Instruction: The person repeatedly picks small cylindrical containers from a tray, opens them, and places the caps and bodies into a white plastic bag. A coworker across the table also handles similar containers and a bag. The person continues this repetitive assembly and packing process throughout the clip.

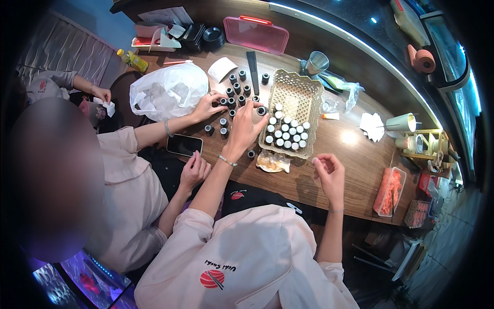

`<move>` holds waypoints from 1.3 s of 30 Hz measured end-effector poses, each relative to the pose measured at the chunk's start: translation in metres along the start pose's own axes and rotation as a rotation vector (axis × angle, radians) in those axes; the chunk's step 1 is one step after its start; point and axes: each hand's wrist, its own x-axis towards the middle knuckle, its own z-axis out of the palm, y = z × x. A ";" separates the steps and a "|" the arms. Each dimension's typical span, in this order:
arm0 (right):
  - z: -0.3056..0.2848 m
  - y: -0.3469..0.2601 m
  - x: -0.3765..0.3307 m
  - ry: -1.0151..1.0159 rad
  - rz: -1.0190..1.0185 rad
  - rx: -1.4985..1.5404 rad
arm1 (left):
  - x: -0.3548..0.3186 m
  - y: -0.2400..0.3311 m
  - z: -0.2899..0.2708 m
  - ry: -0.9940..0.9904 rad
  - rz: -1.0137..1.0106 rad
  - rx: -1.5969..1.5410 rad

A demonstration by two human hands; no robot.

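Observation:
My left hand (246,126), with a beaded bracelet on its wrist, is closed round a small dark bottle (262,110) beside the basket's left edge. Several similar dark bottles (236,88) stand on the table just past it. In the pale lattice basket (294,77), small white-capped bottles (286,134) fill the near half. My right hand (330,175) is raised over the table, right of the basket, its fingers curled in to the thumb; whatever they hold, if anything, is too small to make out. A co-worker's hand (210,106) reaches in from the left and touches one of the dark bottles.
A white plastic bag (167,90) lies left of the bottles, with a phone (184,146) nearer. A stained crumpled wrapper (273,161) lies before the basket. The co-worker's other hand (194,170) is beside my left forearm. A box of orange pieces (389,191) stands at the right.

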 end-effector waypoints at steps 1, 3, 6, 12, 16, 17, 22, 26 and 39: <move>0.000 -0.012 0.005 -0.012 -0.028 0.003 | 0.000 0.008 -0.004 0.007 0.005 -0.017; 0.001 -0.039 0.014 -0.037 -0.084 0.007 | 0.000 0.022 -0.010 0.031 0.012 -0.055; 0.011 -0.087 0.023 -0.084 -0.166 0.018 | 0.001 0.039 -0.019 0.082 0.027 -0.094; 0.031 -0.164 0.037 -0.266 -0.276 -0.059 | 0.004 0.082 -0.037 0.110 -0.044 -0.458; 0.041 -0.197 0.048 -0.413 -0.322 -0.085 | 0.005 0.110 -0.049 0.134 -0.032 -0.634; 0.042 -0.205 0.049 -0.422 -0.340 -0.110 | 0.005 0.115 -0.051 0.145 -0.021 -0.657; 0.047 -0.244 0.051 -0.480 -0.393 -0.210 | 0.005 0.138 -0.064 0.169 0.028 -0.713; 0.051 -0.261 0.050 -0.546 -0.367 -0.213 | 0.004 0.148 -0.073 0.172 0.060 -0.711; 0.064 -0.278 0.040 -0.594 -0.347 -0.318 | 0.001 0.151 -0.087 0.172 0.088 -0.672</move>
